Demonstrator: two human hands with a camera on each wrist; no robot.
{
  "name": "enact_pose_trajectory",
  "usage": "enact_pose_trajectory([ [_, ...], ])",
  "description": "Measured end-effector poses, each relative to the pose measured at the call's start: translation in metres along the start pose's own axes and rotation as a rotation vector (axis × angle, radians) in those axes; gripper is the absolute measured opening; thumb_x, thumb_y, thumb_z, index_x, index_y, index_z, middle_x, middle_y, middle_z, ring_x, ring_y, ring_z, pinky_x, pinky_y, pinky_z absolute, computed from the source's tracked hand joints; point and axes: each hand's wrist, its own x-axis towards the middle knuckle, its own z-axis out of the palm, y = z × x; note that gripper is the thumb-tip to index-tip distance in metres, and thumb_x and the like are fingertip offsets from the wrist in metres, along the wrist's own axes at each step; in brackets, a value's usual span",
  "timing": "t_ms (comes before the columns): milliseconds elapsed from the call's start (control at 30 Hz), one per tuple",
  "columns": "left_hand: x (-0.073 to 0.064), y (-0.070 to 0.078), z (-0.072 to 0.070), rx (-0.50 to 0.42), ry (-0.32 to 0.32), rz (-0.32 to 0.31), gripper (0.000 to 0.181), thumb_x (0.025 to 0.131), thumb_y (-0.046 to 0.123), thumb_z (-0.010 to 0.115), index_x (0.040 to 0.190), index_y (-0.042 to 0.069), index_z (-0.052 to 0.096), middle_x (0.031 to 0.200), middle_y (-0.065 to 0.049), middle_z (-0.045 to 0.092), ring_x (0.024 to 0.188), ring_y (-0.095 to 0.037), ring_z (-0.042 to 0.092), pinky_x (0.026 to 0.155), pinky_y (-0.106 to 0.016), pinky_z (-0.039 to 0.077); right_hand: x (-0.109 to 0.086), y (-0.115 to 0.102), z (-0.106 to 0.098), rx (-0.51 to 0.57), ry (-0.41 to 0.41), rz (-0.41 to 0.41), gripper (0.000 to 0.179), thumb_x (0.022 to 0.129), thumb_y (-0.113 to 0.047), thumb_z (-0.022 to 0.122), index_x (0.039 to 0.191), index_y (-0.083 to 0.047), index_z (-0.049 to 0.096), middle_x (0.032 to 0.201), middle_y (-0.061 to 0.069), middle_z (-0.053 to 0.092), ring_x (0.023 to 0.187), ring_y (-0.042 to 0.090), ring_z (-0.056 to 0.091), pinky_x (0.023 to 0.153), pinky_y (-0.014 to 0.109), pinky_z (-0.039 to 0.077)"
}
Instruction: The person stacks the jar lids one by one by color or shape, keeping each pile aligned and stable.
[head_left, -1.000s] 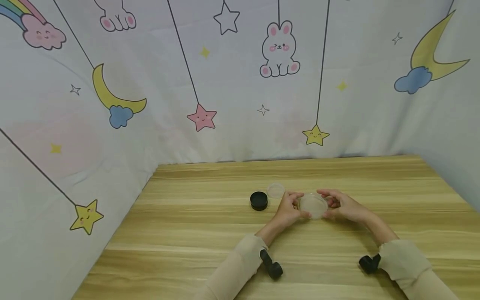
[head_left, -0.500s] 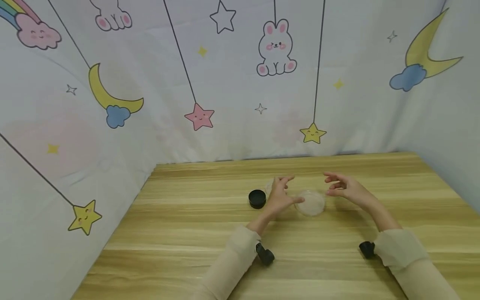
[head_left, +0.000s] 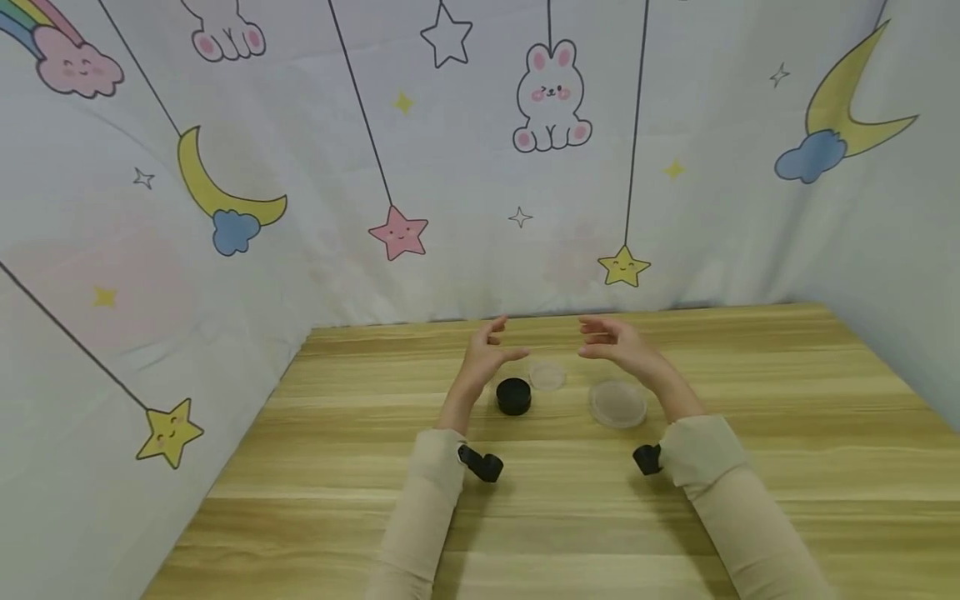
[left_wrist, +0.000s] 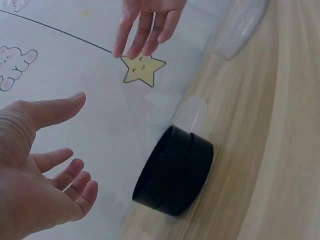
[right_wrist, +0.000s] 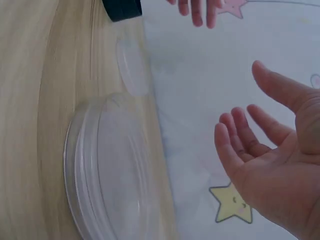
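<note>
My left hand [head_left: 482, 360] hovers above the table near a short black cylinder [head_left: 513, 397], its fingers relaxed and holding nothing. In the left wrist view the black cylinder [left_wrist: 175, 170] shows a rim and a seam round its side. My right hand [head_left: 628, 350] is raised behind a large clear round dish [head_left: 618, 403], fingers loosely bent around air. The right wrist view shows the dish [right_wrist: 115, 170] with stacked rims, lying flat. Between the cylinder and the dish, slightly farther back, lies a small clear disc [head_left: 547, 377].
The wood-grain table [head_left: 375, 467] carries these things near its back edge. Behind it hangs a white cloth [head_left: 465, 283] printed with stars, moons and rabbits, which also runs along both sides.
Both hands have let go of the large clear dish and risen off it. They have moved left and back, the left hand passing over to the black cylinder. The dish stays on the table.
</note>
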Motion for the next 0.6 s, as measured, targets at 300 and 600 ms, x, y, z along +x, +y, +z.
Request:
enact_pose_trajectory([
  [300,0.011,-0.02,-0.001,0.171,-0.075,-0.034,0.064,0.086,0.014,0.073,0.143,0.002,0.046,0.14,-0.02,0.051,0.115,-0.032,0.05,0.093,-0.04,0.046,0.025,0.001,0.028,-0.006,-0.051,0.068,0.065,0.094,-0.01,0.062,0.15,0.001,0.031,0.152,0.028,0.035,0.139,0.044,0.037,0.112,0.055,0.035],
  [600,0.015,-0.027,0.012,0.212,-0.155,-0.05,0.059,0.085,0.011,0.073,0.138,-0.004,0.051,0.133,-0.024,0.056,0.122,-0.039,0.055,0.102,-0.046,0.047,0.029,0.012,0.042,-0.017,-0.088,0.127,0.068,0.091,-0.006,0.063,0.151,0.003,0.03,0.152,0.028,0.034,0.139,0.045,0.036,0.111,0.053,0.038],
])
